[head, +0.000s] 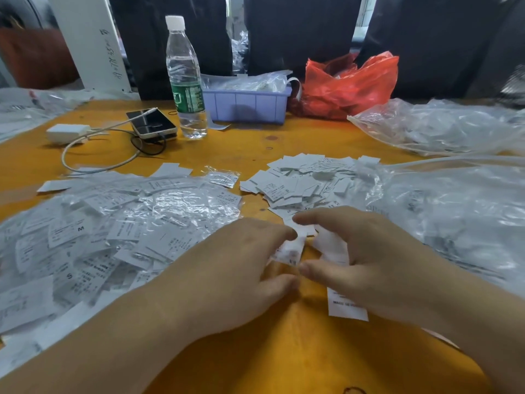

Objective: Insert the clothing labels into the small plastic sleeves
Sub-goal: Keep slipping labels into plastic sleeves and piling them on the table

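1. Orange tabletop (255,351) carries everything; places below are given relative to the water bottle (185,78), which stands upright, cap on, partly filled with clear water.
2. Just right of the bottle sits a lilac plastic bin (247,105), filled to its rim with clear plastic bags and white strips.
3. Further right of the bottle, past the bin, a red plastic bag (349,83) lies crumpled and open; its contents cannot be made out.
4. Just left of the bottle lies a phone (152,123) with a cable, and beyond it a white charger (66,132).
5. In front of the bottle and to its right, a loose pile of bare labels (306,180) lies on the table.
6. In front of the bottle and to its left spreads a heap of sleeved labels (113,234) in clear plastic.
7. Far right of the bottle lie large clear bags (443,126) holding more plastic.
8. Nearest the camera, well in front of the bottle, the left hand (235,274) pinches a small sleeve (289,251) with a printed label in it.
9. The right hand (366,260) has its fingers curled around a white label (332,245), just beside the sleeve.
10. Another label (345,305) lies under the right hand.
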A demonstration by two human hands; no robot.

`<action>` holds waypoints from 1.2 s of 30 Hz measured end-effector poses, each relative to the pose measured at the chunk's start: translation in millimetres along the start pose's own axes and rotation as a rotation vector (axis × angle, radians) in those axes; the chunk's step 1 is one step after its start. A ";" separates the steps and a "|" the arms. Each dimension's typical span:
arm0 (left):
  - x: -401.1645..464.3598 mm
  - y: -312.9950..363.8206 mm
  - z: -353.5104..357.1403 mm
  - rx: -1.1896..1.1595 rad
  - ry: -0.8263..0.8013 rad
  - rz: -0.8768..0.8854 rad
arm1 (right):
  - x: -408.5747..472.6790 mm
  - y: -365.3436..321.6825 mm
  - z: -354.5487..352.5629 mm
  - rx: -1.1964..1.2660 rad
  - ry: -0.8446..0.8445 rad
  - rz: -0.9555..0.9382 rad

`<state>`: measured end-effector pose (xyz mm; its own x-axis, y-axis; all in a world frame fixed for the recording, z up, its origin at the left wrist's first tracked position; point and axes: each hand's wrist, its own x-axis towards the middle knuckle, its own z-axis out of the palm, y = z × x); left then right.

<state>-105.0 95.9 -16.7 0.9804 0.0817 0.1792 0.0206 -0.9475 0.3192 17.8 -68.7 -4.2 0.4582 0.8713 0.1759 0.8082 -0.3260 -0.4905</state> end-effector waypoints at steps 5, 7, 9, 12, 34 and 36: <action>0.4 1.9 -2.6 -0.042 0.040 0.004 | -0.6 -0.9 -0.9 -0.011 0.013 0.022; 1.0 2.5 -2.2 -0.045 0.053 0.009 | -0.4 -4.2 1.3 -0.019 -0.047 0.013; 1.3 2.7 -2.2 -0.051 0.055 0.003 | 0.8 -7.2 2.8 -0.015 -0.086 -0.012; 1.3 2.2 -2.4 -0.060 0.069 0.005 | 1.2 -8.6 1.1 0.049 -0.068 0.001; -1.1 8.9 -9.5 -0.444 0.281 -0.078 | -1.6 -11.5 -12.5 0.548 0.053 0.003; -1.1 10.2 -8.2 -0.468 0.277 -0.059 | -3.0 -14.1 -11.7 0.490 0.061 -0.035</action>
<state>-107.5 88.7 -6.0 0.8907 0.2684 0.3669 -0.0777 -0.7053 0.7047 9.4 -71.0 12.2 0.4664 0.8508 0.2421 0.5613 -0.0732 -0.8243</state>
